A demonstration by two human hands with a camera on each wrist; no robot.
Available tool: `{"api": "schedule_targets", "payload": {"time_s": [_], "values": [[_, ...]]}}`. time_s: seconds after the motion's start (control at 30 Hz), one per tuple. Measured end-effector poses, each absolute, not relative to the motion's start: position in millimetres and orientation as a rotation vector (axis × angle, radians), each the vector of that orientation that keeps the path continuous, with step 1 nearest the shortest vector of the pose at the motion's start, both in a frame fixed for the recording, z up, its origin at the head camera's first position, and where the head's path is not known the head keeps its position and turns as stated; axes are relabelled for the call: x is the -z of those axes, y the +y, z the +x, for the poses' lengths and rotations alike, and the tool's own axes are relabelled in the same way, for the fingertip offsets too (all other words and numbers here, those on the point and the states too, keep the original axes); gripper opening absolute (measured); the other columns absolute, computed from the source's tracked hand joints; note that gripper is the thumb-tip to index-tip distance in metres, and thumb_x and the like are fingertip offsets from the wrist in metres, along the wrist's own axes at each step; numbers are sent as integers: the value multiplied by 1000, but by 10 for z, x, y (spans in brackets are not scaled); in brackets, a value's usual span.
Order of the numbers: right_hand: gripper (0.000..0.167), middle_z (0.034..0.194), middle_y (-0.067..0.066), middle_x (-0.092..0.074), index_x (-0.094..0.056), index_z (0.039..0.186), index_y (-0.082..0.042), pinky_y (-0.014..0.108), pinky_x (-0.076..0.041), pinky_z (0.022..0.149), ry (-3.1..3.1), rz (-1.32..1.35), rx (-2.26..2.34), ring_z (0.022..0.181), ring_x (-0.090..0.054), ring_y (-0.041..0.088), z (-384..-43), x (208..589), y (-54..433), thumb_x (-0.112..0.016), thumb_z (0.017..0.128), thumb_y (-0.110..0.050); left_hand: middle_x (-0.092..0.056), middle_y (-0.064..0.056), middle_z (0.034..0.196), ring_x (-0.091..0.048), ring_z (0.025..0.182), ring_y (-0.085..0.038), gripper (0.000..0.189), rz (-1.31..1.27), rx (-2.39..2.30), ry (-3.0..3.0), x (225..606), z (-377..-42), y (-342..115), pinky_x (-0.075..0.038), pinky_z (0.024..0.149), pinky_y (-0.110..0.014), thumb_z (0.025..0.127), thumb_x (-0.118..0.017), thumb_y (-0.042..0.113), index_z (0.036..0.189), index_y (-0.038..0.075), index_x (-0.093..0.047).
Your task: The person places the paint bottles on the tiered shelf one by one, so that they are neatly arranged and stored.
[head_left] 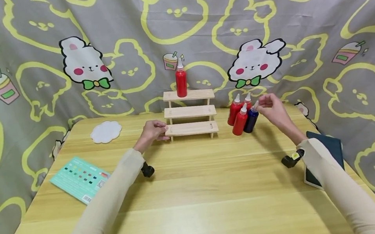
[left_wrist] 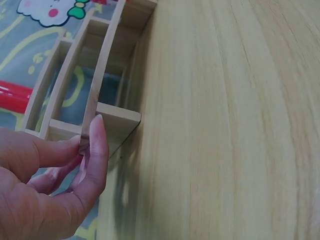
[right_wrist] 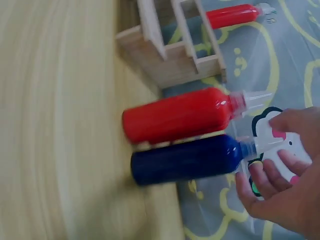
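Observation:
A small three-tier wooden stand [head_left: 192,128] is at the back of the table. My left hand [head_left: 153,131] pinches the left end of its lowest board [left_wrist: 95,95] between thumb and fingers. One red squeeze bottle [head_left: 181,82] stands upright on the top tier. To the right of the stand, a dark blue bottle [head_left: 251,120] with a clear pointed nozzle stands among several red bottles [head_left: 240,122]. My right hand [head_left: 272,107] is at the blue bottle's nozzle [right_wrist: 267,144], thumb on one side and fingers spread on the other, a gap showing around it.
A white cloud-shaped coaster [head_left: 105,132] lies at the back left. Nearer on that side is a mint-green printed card or box [head_left: 80,180]. A dark green flat object with a pale edge [head_left: 327,152] sits under my right forearm. A patterned grey curtain [head_left: 118,23] hangs behind the table.

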State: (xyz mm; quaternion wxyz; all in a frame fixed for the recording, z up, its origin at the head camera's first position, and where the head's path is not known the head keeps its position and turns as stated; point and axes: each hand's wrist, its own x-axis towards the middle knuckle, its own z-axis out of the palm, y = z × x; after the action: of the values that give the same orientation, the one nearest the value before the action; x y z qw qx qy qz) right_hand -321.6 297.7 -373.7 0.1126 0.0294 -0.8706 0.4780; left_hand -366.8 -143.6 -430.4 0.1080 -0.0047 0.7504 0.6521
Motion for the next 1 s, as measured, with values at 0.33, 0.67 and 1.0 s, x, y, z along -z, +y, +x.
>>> {"api": "schedule_targets", "payload": {"time_s": [0.33,0.67,1.0], "values": [[58,136,36,-52,-40,140,16,1,-50,73,-2722,34,-1389,120,-56,41,-3219,3932,2954,-72,98,-10,-64,-17,105,-71,69,-15,32,-23,-1948,2150,4266,-3686,-1457,-70,76,-32,98,-64,-8,127,-20,-59],[52,134,31,-63,-58,139,7,1,-51,78,-2562,-4,-1397,104,-65,15,-3239,4172,2928,-79,95,-12,-64,-19,114,-69,74,-16,34,-66,-1853,2194,4238,-3699,-1450,-69,75,-28,101,-65,-2,131,-15,-59],[62,133,28,-67,-61,145,-2,-1,-50,73,-2531,-65,-1312,110,-69,30,-3163,3994,2967,-82,94,-28,-66,-10,99,-68,75,-14,31,-120,-1851,2171,4281,-3736,-1488,-69,74,-27,104,-63,6,130,-10,-63]]}}
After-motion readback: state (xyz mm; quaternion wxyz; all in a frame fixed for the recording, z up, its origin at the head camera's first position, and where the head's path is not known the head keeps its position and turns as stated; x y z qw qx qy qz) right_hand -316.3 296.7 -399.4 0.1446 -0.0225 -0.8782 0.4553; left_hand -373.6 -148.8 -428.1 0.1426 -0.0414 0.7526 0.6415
